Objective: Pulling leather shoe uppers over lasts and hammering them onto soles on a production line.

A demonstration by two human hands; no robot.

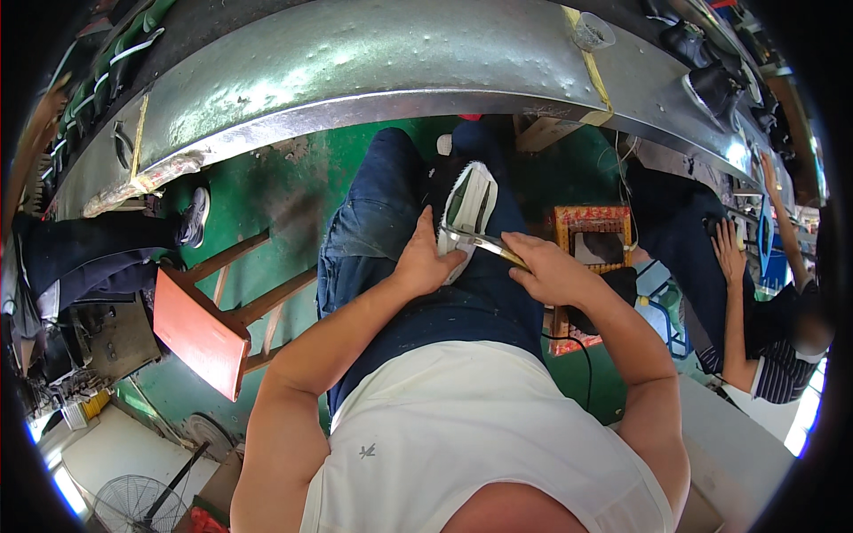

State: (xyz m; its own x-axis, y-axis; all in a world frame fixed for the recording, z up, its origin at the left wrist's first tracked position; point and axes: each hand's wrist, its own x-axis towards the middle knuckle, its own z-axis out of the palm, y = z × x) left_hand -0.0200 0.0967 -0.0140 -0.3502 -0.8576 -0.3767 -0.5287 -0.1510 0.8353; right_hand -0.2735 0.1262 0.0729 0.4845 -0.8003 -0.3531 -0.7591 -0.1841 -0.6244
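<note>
On my lap, a shoe (478, 197) lies bottom up, with pale edges folded around a dark green middle. My left hand (426, 255) wraps its left side, with the thumb across the near end. In my right hand (548, 268) is a pair of pliers (487, 242) with metal jaws and a yellowish handle. The jaws touch the left edge of the shoe's near part, close to my left thumb. Whether they pinch any material is too small to tell.
Ahead runs a long metal bench (355, 53), with black shoes (711, 89) at its right and a clear plastic cup (593, 32). A red-topped stool (203, 333) stands left. A patterned box (591, 240) is right of my knees. Other people sit on both sides.
</note>
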